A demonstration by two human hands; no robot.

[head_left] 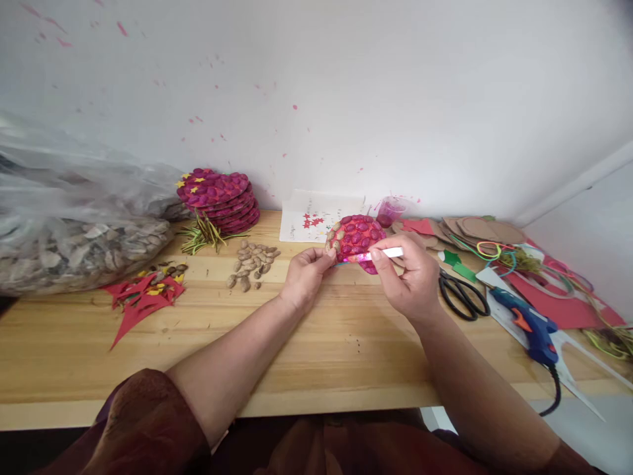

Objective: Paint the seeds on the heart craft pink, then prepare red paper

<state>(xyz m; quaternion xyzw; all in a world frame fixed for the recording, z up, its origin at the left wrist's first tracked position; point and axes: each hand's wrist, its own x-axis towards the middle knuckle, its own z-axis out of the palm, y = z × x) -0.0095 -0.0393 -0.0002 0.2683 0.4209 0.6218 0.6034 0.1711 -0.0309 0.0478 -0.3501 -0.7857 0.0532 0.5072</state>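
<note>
Two bare hands work above a pale wooden tabletop [336,359], where the left hand [307,276] pinches the lower left edge of a round red disc covered in oval magenta pieces [359,232], with a row of tan pieces along its left side. Thumb and fingers of the right hand [413,280] close around a slim white tool [394,252], its magenta-smeared end at the disc's lower edge; whether the tip touches cannot be told. The disc sits near the back of the table, before a white sheet of paper bearing small red stars [293,219]. To the left lie a loose scatter of tan oval pieces [253,262], jagged red scraps [137,305], a stack of magenta discs topped with yellow stars [220,198] and a bulging clear plastic bag [93,247]. Just beside the right hand rest black-handled scissors [463,297]; farther right, a blue glue gun with an orange trigger [535,326] lies near brown cardboard shapes [487,227].
</note>
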